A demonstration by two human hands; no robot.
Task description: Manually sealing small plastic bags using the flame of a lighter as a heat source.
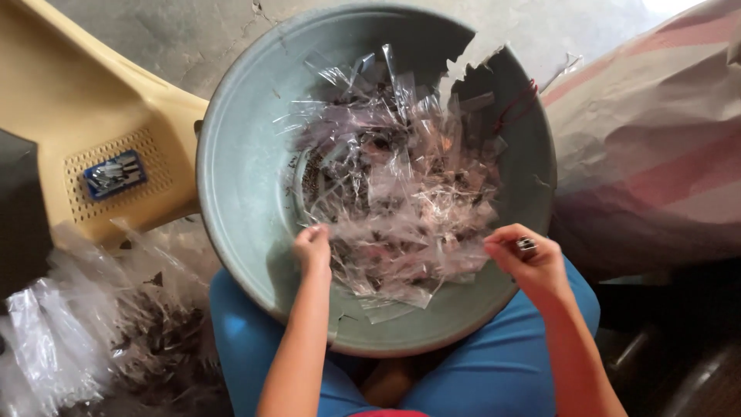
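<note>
Over our lap, we pinch clear plastic bags (394, 193) in the cracked grey basin (239, 170): left hand (312, 249) closed on one, right hand (531, 259) gripping a small metal piece. Tugging could spill the dark bits, we judge.

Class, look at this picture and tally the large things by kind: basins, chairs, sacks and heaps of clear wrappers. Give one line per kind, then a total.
Round grey-green plastic basin with a broken rim: 1
Cream plastic chair: 1
Pink-and-white striped woven sack: 1
Heaps of clear plastic wrappers: 2, one in the basin and one on the floor
Total: 5
</note>
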